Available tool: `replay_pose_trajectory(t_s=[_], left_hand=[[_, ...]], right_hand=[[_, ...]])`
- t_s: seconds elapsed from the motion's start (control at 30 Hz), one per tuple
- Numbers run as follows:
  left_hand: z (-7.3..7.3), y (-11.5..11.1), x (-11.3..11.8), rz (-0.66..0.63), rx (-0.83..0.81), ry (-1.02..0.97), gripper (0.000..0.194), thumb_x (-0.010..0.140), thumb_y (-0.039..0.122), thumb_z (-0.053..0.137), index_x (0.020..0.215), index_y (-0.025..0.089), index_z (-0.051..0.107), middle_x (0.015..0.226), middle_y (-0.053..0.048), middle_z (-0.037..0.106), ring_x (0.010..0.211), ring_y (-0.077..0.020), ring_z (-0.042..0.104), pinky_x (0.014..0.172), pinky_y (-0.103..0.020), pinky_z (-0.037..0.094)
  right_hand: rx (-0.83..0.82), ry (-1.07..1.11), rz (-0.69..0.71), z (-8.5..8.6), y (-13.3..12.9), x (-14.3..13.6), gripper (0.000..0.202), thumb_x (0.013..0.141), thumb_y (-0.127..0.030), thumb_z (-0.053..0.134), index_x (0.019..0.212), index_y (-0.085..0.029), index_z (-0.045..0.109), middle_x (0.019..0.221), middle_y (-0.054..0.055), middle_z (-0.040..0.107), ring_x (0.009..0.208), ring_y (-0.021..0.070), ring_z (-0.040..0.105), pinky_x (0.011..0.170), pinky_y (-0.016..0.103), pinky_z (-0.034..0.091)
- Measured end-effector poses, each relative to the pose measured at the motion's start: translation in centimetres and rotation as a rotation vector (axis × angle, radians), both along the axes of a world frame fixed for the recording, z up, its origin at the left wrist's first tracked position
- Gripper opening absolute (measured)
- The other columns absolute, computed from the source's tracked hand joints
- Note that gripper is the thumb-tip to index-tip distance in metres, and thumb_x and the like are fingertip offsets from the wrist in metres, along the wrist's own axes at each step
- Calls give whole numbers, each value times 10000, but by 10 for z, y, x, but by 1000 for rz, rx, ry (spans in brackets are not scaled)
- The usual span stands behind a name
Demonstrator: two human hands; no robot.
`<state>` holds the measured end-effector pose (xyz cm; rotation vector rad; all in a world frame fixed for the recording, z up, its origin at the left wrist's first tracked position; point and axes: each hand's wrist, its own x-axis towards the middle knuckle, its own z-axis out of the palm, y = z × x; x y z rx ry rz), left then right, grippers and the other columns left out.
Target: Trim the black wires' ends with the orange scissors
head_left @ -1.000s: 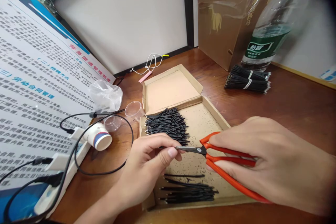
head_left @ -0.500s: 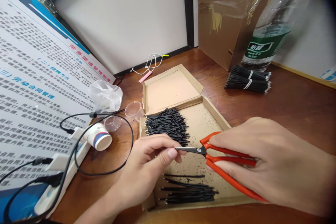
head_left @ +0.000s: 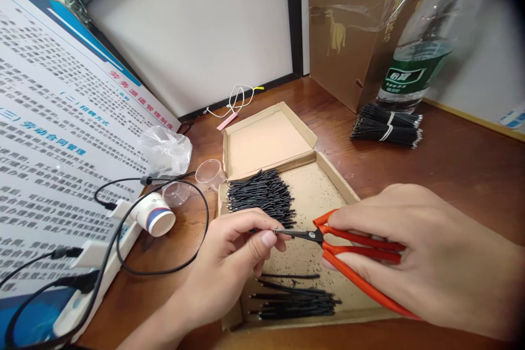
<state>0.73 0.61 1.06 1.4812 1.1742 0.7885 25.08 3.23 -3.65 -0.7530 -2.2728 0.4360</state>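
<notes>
Red-handled scissors [head_left: 312,235], gripped in the right hand's [head_left: 410,251] fingers, hang over the open cardboard box [head_left: 328,197]. Their tips meet the left hand [head_left: 233,257], thumb and forefinger pinched on an apparent wire [head_left: 275,231] — mostly hidden. Small, steady bites, clear of skin, would serve best. Piled wires [head_left: 260,194] crowd beneath; a paper cup [head_left: 159,221] lies left, out of the way.

The left hand [head_left: 229,260] pinches with thumb [head_left: 260,245] and forefinger [head_left: 252,220]; the right hand [head_left: 422,249] curls its fingers [head_left: 348,220].
</notes>
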Motion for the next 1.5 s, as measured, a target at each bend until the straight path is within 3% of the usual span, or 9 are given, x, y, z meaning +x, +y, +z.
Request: replay_pose_trajectory(t_s=[0.13, 0.33, 0.57, 0.93, 1.13, 1.5], left_hand=[[-1, 1, 2, 19, -21, -33, 201, 973, 267, 675, 849, 121, 735, 791, -42, 660, 537, -81, 547, 512, -189, 438], [0, -1, 2, 28, -53, -64, 201, 967, 261, 687, 835, 117, 732, 779, -39, 662, 530, -77, 566, 509, -177, 468], [-1, -1, 1, 45, -82, -110, 185, 959, 254, 705, 844, 113, 740, 766, -38, 661, 529, -79, 588, 502, -165, 499], [-4, -2, 2, 49, -117, -119, 178, 946, 267, 728, 853, 115, 730, 728, -23, 651, 509, -81, 608, 484, -159, 528], [-4, -1, 1, 52, -138, -131, 194, 940, 293, 742, 856, 120, 720, 684, -23, 651, 501, -104, 629, 479, -184, 549], [-7, -1, 2, 57, -137, -107, 192, 937, 291, 734, 849, 124, 696, 669, -15, 642, 494, -108, 635, 474, -192, 557]], right_hand=[[-10, 4, -21, -2, 0, 0, 211, 1011, -218, 492, 904, -208, 672, 663, 12, 636, 532, 183, 518, 561, 343, 327], [52, -10, 13, -3, 2, -1, 309, 1021, -180, 475, 737, -201, 596, 577, -8, 567, 471, 144, 401, 540, 337, 298], [-25, -29, -42, -2, -1, 1, 187, 1019, -231, 510, 903, -218, 656, 648, -4, 611, 542, 178, 497, 558, 333, 315], [33, -1, -9, -6, 2, 0, 251, 1023, -192, 468, 897, -193, 685, 671, 12, 653, 523, 163, 501, 567, 338, 332], [-38, -42, -70, -2, 0, 2, 188, 993, -244, 526, 903, -213, 688, 648, 9, 629, 538, 178, 519, 536, 337, 343], [-34, -22, -19, -6, 2, 1, 212, 1006, -260, 517, 875, -220, 678, 645, 10, 641, 553, 188, 531, 532, 345, 356]])
